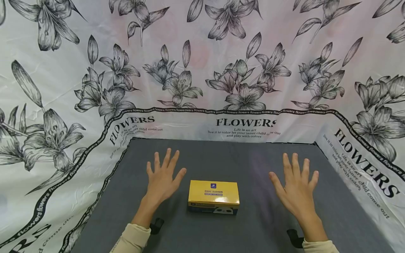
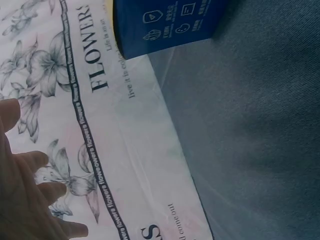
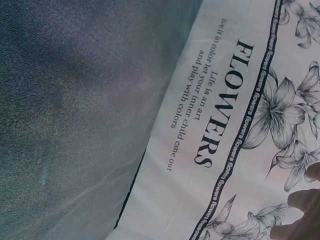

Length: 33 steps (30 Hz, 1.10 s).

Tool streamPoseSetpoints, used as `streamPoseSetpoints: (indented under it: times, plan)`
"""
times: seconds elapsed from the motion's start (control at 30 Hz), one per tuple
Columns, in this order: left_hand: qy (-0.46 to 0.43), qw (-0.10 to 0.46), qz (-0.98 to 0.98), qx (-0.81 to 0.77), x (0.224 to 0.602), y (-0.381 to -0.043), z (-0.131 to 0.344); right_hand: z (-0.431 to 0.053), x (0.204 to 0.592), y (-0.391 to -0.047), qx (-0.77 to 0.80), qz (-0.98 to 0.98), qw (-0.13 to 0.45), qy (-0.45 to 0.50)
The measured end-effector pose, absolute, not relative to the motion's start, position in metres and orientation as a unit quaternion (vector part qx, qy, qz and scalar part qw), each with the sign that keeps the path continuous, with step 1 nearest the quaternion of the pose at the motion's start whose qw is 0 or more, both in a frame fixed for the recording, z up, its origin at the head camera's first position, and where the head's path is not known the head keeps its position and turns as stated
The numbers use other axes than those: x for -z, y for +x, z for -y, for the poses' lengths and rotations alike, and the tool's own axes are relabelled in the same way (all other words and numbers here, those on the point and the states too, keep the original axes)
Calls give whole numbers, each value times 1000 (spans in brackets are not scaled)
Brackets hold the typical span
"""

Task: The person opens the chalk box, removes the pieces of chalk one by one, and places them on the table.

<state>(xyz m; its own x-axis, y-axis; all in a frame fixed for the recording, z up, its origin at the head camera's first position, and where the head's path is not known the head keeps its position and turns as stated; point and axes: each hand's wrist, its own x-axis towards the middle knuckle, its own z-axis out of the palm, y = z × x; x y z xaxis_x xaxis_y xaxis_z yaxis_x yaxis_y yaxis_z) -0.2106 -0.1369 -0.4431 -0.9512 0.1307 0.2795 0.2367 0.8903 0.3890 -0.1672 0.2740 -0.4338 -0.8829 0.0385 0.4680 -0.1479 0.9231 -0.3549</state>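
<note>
A yellow box (image 1: pixel 213 191) with a dark blue lower front and a panda-like print sits on the grey surface between the two hands. My left hand (image 1: pixel 162 181) is to the left of the box, fingers spread and straight, holding nothing. On the other side, farther from the box, my right hand (image 1: pixel 296 188) is spread the same way, also with nothing in it. The left wrist view shows a blue side of the box (image 2: pixel 170 25) at the top and part of the left hand (image 2: pixel 30 190) at lower left. Fingertips of the right hand (image 3: pixel 302 210) show at the right wrist view's lower right corner.
The grey tabletop (image 1: pixel 253 225) is bordered by a white cloth (image 1: pixel 177 123) printed with black flowers and lettering, which rises behind and at the sides. A black strap (image 1: pixel 156 226) shows at the left wrist and another black strap (image 1: pixel 295 239) at the right wrist.
</note>
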Motion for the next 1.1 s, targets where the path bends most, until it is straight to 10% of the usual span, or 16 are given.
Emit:
streamPoseSetpoints:
  times: [1.1]
  plan:
    - [-180, 107, 930, 301, 483, -197, 134, -235, 467, -178, -227, 922, 279, 141]
